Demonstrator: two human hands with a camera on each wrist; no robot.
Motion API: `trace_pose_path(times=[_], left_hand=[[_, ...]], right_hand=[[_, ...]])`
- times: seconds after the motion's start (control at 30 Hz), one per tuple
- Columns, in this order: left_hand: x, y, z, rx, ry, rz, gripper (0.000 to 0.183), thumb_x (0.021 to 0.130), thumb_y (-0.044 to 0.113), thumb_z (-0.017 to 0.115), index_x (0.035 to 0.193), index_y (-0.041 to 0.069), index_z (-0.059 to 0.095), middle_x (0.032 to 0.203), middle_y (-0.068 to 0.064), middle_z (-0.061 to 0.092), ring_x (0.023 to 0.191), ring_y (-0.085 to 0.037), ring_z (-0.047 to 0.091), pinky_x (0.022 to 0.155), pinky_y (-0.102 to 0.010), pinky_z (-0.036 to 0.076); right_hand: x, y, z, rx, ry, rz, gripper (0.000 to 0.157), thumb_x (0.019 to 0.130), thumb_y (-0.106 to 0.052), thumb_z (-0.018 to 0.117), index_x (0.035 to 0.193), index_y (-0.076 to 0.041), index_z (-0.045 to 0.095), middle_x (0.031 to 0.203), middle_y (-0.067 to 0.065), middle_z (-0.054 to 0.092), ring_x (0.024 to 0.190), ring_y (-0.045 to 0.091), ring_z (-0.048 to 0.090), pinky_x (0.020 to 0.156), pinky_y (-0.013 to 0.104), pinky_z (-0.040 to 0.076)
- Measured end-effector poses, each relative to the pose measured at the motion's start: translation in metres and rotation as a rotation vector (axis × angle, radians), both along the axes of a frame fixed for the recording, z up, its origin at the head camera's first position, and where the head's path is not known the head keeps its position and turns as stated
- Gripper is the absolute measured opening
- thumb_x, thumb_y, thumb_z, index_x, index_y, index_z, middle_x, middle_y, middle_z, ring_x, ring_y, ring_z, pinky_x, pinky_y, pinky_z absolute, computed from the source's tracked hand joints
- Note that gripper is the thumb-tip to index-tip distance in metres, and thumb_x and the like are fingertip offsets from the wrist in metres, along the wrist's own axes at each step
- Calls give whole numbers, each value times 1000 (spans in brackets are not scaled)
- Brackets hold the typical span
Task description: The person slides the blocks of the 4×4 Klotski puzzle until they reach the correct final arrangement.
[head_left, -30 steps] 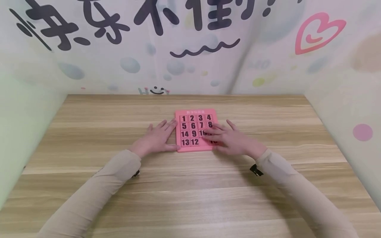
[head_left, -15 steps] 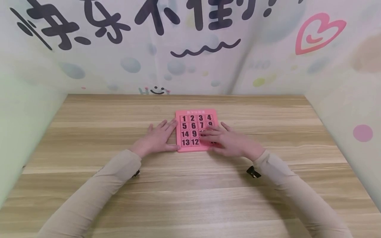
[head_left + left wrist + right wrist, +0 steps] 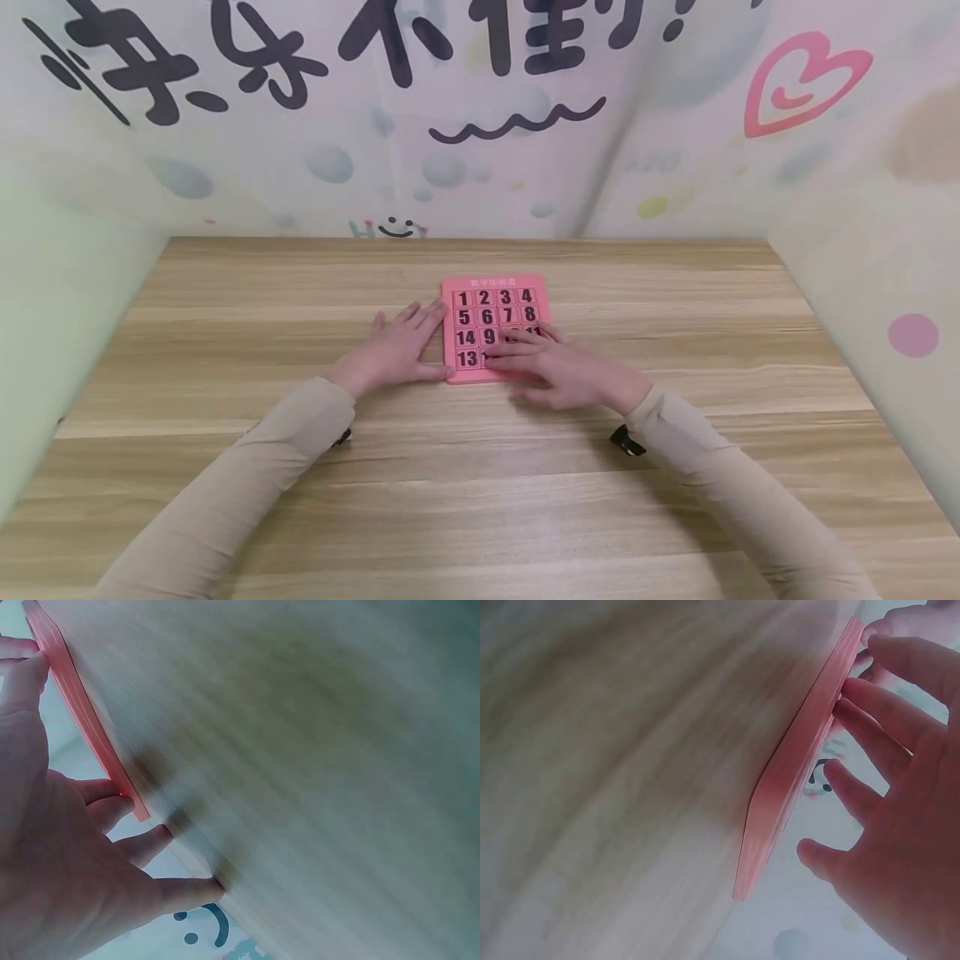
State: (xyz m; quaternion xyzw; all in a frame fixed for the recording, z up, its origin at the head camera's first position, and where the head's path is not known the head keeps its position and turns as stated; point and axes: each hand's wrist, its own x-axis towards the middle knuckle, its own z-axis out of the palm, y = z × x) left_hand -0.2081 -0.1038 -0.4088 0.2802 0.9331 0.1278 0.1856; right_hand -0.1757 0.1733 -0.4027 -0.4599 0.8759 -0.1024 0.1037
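Note:
A pink sliding number puzzle [image 3: 486, 317] lies flat on the table, its black-numbered tiles facing up. My left hand [image 3: 388, 350] rests along its left side, thumb at the near-left corner and fingertips at the side wall, as the left wrist view confirms on the puzzle's edge [image 3: 84, 712]. Over the lower right part, my right hand [image 3: 558, 372] spreads its fingers, with fingertips at the tile 12 in the bottom row. That hand hides the rest of the row and part of tile 10. In the right wrist view, the right fingers [image 3: 881, 720] reach across the puzzle's top.
The wood-grain table [image 3: 480, 500] extends on every side of the puzzle. Behind it stands a white wall [image 3: 262, 167] with large black writing, bubbles and a pink heart [image 3: 806, 83]. Pale side walls border the table left and right.
My right hand has moved left and toward the near edge over the puzzle, from around tiles 8 and 10 to tile 12. Tiles 8 and 11 show more now. The left hand stays put.

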Motion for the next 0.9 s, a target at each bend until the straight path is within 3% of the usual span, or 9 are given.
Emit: trace_pose_path(times=[0.3, 0.63, 0.9], left_hand=[[1, 0, 1, 7, -4, 7, 100, 87, 58, 61, 156, 7, 9, 161, -7, 6, 145, -38, 6, 106, -71, 2], [0, 0, 0, 7, -3, 7, 99, 88, 59, 60, 156, 7, 9, 161, -7, 5, 145, -37, 6, 106, -71, 2], [-1, 1, 2, 2, -3, 7, 99, 87, 59, 60, 156, 7, 9, 161, -7, 5, 145, -37, 6, 107, -71, 2]], right_hand=[[1, 16, 7, 19, 6, -79, 42, 95, -27, 60, 135, -14, 59, 144, 1, 49, 141, 34, 26, 111, 65, 6], [2, -20, 1, 43, -36, 10, 59, 98, -42, 50, 150, -17, 38, 154, 0, 33, 145, 30, 14, 113, 60, 1], [5, -2, 1, 13, -21, -50, 55, 96, -38, 56, 145, -15, 47, 151, -1, 39, 144, 31, 17, 113, 62, 0]])
